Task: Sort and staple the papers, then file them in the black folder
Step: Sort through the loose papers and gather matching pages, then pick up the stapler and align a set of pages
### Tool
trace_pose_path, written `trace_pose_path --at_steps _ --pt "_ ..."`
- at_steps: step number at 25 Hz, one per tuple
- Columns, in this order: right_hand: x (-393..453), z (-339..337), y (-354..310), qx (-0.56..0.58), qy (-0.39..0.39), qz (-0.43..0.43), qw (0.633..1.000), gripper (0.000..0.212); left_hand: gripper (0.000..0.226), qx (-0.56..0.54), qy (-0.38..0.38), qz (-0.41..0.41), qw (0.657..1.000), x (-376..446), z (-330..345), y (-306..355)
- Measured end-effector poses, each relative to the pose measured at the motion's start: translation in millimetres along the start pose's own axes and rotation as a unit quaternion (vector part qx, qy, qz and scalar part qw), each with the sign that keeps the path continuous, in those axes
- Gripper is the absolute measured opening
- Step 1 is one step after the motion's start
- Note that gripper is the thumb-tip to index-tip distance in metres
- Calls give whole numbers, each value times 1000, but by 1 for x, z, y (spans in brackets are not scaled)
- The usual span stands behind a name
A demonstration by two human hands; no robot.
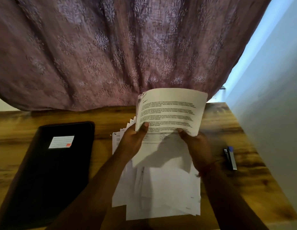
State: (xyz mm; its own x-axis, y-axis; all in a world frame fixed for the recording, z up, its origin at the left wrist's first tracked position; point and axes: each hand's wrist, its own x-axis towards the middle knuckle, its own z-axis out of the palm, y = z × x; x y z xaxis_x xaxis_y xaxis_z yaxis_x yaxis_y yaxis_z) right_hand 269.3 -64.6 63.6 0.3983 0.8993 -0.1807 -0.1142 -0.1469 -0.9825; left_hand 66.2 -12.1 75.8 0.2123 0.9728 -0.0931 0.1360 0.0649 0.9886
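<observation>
Your two forearms come up from the near edge of the wooden table (244,188), and the loose stack of papers (161,193) lies flat between them, directly under your wrists. Your left hand (132,143) grips the raised printed sheets (169,112) by their lower left edge, thumb curled over the front; your right hand (197,146) pinches their lower right edge. You hold them upright above the far end of the stack, top edge curling away from you. Off to the outside of your right hand, just beside the wrist, lies the stapler (230,157), long axis running away from you; that hand is plainly the nearer one for reaching it. On the opposite side, well out from your left hand, the black folder (50,171) lies closed, label up, its long axis also running near to far. Beyond everything hangs a patterned curtain (111,47).
</observation>
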Motion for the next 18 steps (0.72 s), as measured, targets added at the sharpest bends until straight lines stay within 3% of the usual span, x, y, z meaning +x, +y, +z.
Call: trace_pose_path --at_steps 2,5,8,13,15,16,18 --pt "4 -13 -3 26 -65 76 995 27 24 19 -75 -44 996 8 -5 -11" --pt "6 -30 2 20 -77 128 989 28 27 -6 -138 -135 981 16 4 -38" --pt "9 -46 11 36 -77 168 982 19 18 2 -98 -157 983 18 29 -51" --pt "29 -96 20 21 -114 179 977 25 21 -45 -17 -194 980 12 72 -48" --pt "47 -130 31 -114 -41 110 987 24 23 -54 12 -196 979 11 85 -47" --pt "59 -147 39 -227 24 65 971 24 23 -52 23 -193 980 11 90 -48" --pt "78 -181 57 -442 127 12 888 39 25 -63 41 -185 980 9 99 -51"
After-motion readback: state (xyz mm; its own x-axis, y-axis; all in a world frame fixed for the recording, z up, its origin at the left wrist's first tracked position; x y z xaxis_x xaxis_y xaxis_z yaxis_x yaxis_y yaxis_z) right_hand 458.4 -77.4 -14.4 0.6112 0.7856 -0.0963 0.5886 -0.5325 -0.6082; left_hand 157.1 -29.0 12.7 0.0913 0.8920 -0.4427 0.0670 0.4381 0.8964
